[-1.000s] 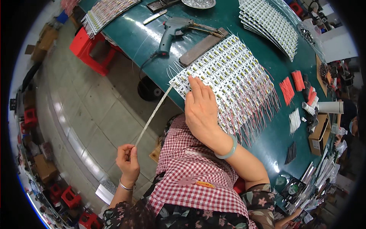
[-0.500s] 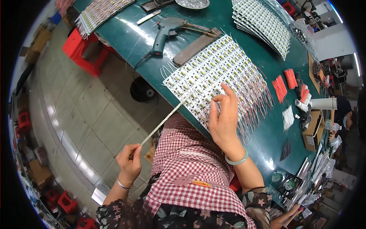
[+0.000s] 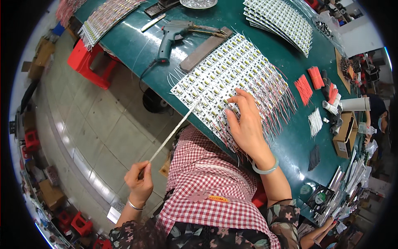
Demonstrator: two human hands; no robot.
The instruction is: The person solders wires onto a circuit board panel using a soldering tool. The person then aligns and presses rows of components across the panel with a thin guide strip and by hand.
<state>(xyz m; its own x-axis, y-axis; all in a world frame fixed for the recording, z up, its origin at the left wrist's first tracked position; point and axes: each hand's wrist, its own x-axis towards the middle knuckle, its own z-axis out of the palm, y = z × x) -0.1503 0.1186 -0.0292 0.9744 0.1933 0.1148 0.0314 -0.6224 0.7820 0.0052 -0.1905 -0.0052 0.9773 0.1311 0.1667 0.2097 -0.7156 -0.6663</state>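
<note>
My left hand (image 3: 139, 180) pinches the lower end of a thin, pale stick (image 3: 172, 133). The stick slants up over the table edge, its far end at the near left part of a panel of small white circuit boards (image 3: 224, 74). Rows of yellowish-green parts cover the panel, and red and white wires (image 3: 278, 112) fringe its right side. Over the panel's near part is my right hand (image 3: 248, 128), thumb and fingers bent but apart, with nothing visible in them. Whether its fingertips touch the boards I cannot tell.
Beyond the panel lie a dark flat bar (image 3: 206, 50) and a teal pistol-shaped tool (image 3: 168, 41) with a cord. Stacked panels (image 3: 282, 23) stand at far right. Red tubing bundles (image 3: 304, 90), white pieces (image 3: 315, 123) and a cardboard box (image 3: 344, 137) are to the right.
The view has shifted slightly, so the table things appear a little further left. My right hand's fingers have come slightly lower over the panel. My left hand still grips the stick.
</note>
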